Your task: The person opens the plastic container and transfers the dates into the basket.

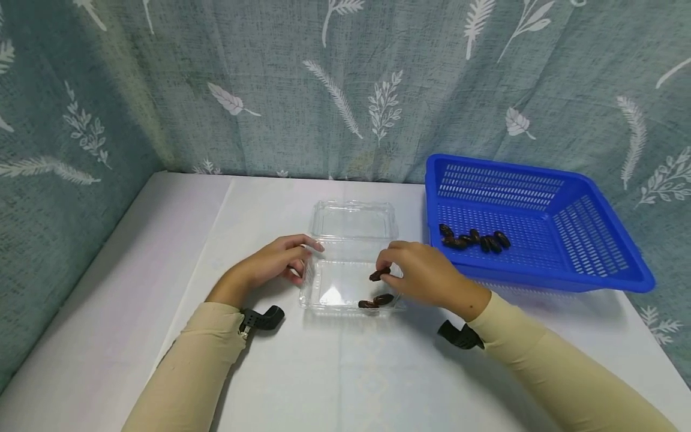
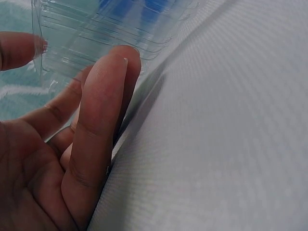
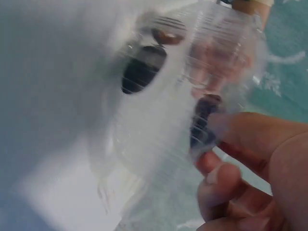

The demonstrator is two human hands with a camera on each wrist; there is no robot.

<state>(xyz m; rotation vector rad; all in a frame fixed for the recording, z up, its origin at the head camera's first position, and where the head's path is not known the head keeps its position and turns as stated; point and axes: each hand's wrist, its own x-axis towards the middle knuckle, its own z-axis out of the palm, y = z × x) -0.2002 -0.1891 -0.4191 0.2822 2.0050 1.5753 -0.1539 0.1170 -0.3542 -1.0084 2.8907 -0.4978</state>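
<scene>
In my right hand point(image 1: 423, 273), the thumb and fingertips pinch a dark brown date point(image 1: 379, 274). They hold it over the right side of a clear plastic clamshell box point(image 1: 345, 303). Two more dates, one of them point(image 1: 383, 299) nearer the right wall, lie at the box's front right. My left hand point(image 1: 278, 261) is at the box's left side. One finger reaches over its rim, and the others lie along the outside with little bend. The box's lid point(image 1: 353, 220) is folded back, away from me. Blur softens the held date point(image 3: 204, 122) in the right wrist view.
A blue plastic basket point(image 1: 540, 279) stands at the back right, close to my right hand. Several dates point(image 1: 468, 239) lie in its left part. White cloth point(image 1: 345, 372) covers the table, and a leaf-patterned curtain point(image 1: 281, 90) hangs behind it.
</scene>
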